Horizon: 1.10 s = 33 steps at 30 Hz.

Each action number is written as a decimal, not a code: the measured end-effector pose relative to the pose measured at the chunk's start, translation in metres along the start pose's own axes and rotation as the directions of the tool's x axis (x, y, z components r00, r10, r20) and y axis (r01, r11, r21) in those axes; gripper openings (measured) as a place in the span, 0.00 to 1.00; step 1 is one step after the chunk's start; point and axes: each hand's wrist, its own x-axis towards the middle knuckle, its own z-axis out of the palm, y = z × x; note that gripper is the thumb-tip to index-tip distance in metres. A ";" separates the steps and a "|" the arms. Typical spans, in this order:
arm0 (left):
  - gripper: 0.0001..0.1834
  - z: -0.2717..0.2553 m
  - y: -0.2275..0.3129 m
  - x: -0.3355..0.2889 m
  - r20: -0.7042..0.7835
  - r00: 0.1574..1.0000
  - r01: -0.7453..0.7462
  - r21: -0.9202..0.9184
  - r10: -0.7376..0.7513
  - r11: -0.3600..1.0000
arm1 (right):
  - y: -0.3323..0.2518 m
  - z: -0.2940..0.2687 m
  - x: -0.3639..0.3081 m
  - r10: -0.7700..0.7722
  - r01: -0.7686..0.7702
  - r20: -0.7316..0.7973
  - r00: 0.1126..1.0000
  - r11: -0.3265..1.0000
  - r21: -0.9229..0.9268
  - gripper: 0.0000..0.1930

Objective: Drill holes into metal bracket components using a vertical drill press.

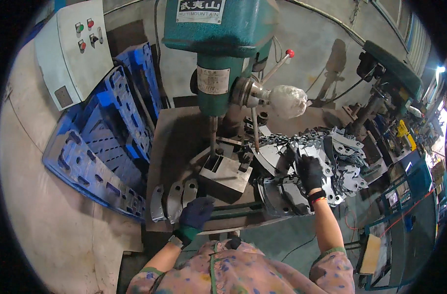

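Observation:
My left hand (196, 214), in a dark glove, is at the table's front edge, beside several curved metal plates (174, 200) with holes. Its fingers blend into the dark glove, so their pose is hard to make out. Farther right, my right hand (310, 172), also gloved, reaches over a pile of flat metal plates (343, 166), fingers stretched forward among the pieces. No plate shows clearly in its grasp. Between the hands, a block-shaped metal fixture (225, 172) stands under the spindle (213, 136) of a green drill press (213, 81).
A red-knobbed lever (277, 66) and a plastic-wrapped part (287, 101) stick out from the press. Blue plastic pallets (96, 137) lean at the left below a control box (74, 51). Another green machine (392, 71) stands at the right. A green bar (235, 210) runs along the table front.

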 end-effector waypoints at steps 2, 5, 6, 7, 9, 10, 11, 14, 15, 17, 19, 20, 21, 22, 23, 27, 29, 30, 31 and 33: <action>0.19 0.010 -0.003 0.006 0.030 0.990 -0.143 0.085 0.141 0.986 | 0.012 -0.018 0.011 0.170 -0.129 -0.142 0.975 0.958 0.256 0.08; 0.23 0.027 -0.007 0.020 0.129 0.962 -0.258 0.135 0.241 0.957 | 0.040 -0.039 0.012 0.484 -0.423 0.080 0.871 0.657 0.624 0.11; 0.25 0.026 -0.005 0.020 0.140 0.959 -0.267 0.138 0.248 0.954 | 0.031 -0.049 0.015 0.560 -0.556 0.292 0.776 0.387 0.736 0.11; 0.27 0.030 0.008 0.019 0.139 0.956 -0.271 0.096 0.257 0.958 | 0.027 -0.056 0.008 0.394 -0.424 0.207 0.895 0.614 0.666 0.10; 0.30 0.040 0.027 0.024 0.137 0.969 -0.189 -0.140 0.208 0.972 | 0.004 -0.067 -0.003 0.079 -0.194 0.219 0.973 0.794 0.577 0.10; 0.31 0.045 0.030 0.028 0.148 0.978 -0.094 -0.328 0.149 0.940 | -0.014 -0.072 -0.005 -0.039 -0.145 0.284 0.958 0.789 0.598 0.10; 0.31 0.045 0.028 0.031 0.222 0.965 -0.027 -0.442 0.138 0.897 | -0.038 -0.073 -0.003 -0.096 -0.225 0.405 0.909 0.705 0.673 0.11; 0.30 0.043 0.027 0.036 0.508 0.850 0.206 -0.570 0.143 0.796 | -0.100 -0.063 -0.011 -0.221 -0.430 0.600 0.769 0.517 0.741 0.11; 0.29 0.042 0.028 0.033 0.596 0.795 0.302 -0.551 0.113 0.778 | -0.116 -0.054 -0.016 -0.240 -0.501 0.660 0.712 0.486 0.716 0.12; 0.25 0.044 0.035 0.014 0.637 0.771 0.417 -0.490 -0.013 0.766 | -0.126 -0.038 -0.027 -0.178 -0.617 0.757 0.628 0.478 0.625 0.15; 0.20 0.038 0.028 0.000 0.547 0.833 0.389 -0.475 -0.081 0.790 | -0.128 -0.037 0.000 -0.083 -0.580 0.691 0.718 0.478 0.660 0.17; 0.20 0.043 0.003 -0.004 0.419 0.904 0.327 -0.559 -0.080 0.762 | -0.129 -0.044 0.018 -0.027 -0.525 0.610 0.792 0.479 0.703 0.19; 0.20 0.043 -0.010 -0.002 0.332 0.940 0.267 -0.587 -0.073 0.764 | -0.128 -0.057 0.046 0.039 -0.443 0.466 0.884 0.393 0.806 0.21; 0.20 0.047 -0.020 0.002 0.255 0.965 0.207 -0.608 -0.058 0.767 | -0.124 -0.075 0.073 0.114 -0.326 0.306 0.945 0.338 0.883 0.22; 0.20 0.041 -0.027 0.005 0.208 0.977 0.159 -0.578 -0.044 0.801 | -0.144 -0.121 0.100 0.114 -0.177 0.142 0.983 0.403 0.898 0.23; 0.20 0.020 -0.021 0.035 0.088 0.996 0.067 -0.506 -0.025 0.860 | -0.191 -0.234 0.173 0.070 0.190 -0.240 0.968 0.419 0.888 0.32; 0.19 0.021 -0.003 0.058 0.087 0.987 0.163 -0.605 -0.138 0.779 | -0.202 -0.259 0.188 -0.124 0.370 -0.352 0.928 0.439 0.819 0.32; 0.19 0.016 -0.002 0.071 0.124 0.948 0.293 -0.694 -0.292 0.657 | -0.209 -0.263 0.196 -0.189 0.380 -0.329 0.925 0.460 0.803 0.28; 0.20 0.015 0.002 0.079 0.149 0.930 0.340 -0.701 -0.337 0.627 | -0.211 -0.268 0.201 -0.247 0.385 -0.299 0.922 0.494 0.779 0.25; 0.21 0.014 0.007 0.098 0.191 0.886 0.422 -0.712 -0.423 0.562 | -0.221 -0.266 0.201 -0.313 0.443 -0.314 0.896 0.589 0.676 0.22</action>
